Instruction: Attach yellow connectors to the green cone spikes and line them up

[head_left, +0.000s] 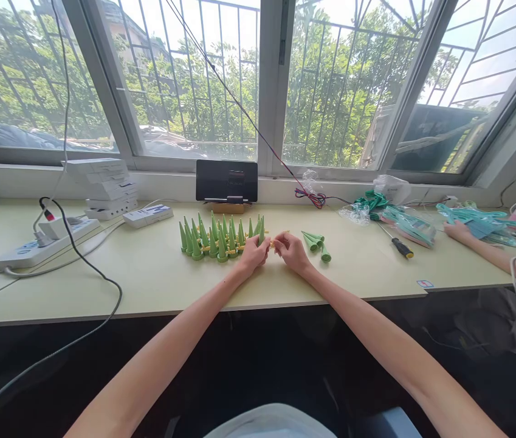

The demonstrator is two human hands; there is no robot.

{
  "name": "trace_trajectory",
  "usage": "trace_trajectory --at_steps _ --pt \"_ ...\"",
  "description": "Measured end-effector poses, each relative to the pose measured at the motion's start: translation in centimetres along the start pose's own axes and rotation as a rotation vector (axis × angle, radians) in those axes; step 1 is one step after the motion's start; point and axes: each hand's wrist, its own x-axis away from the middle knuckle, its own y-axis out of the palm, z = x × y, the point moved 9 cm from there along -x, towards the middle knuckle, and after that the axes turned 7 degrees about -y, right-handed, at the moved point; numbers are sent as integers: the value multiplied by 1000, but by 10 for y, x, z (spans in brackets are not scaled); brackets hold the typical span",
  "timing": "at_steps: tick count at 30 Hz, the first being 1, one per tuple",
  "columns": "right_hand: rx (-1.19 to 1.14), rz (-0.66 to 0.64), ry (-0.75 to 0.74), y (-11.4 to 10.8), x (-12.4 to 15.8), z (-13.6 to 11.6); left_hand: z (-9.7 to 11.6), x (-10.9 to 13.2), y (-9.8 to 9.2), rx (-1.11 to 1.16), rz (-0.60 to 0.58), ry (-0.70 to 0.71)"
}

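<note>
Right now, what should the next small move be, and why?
Probably the right hand should ease the small yellow piece it seems to pinch toward the left hand, which appears closed around a green cone; the hands nearly meet at that piece.

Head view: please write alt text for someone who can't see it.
A person's left hand and right hand meet at a small yellow piece above a pale table. Upright green cones cluster by the left hand; loose cones lie by the right.
</note>
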Motion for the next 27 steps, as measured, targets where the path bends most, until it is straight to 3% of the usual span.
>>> trace_trajectory --at_steps 15,27 --pt "60 -88 -6 8 1 -2 -3 -2 -2 -59 23 9" --pt "4 -122 134 17 2 17 -4 0 3 -28 -16 -49"
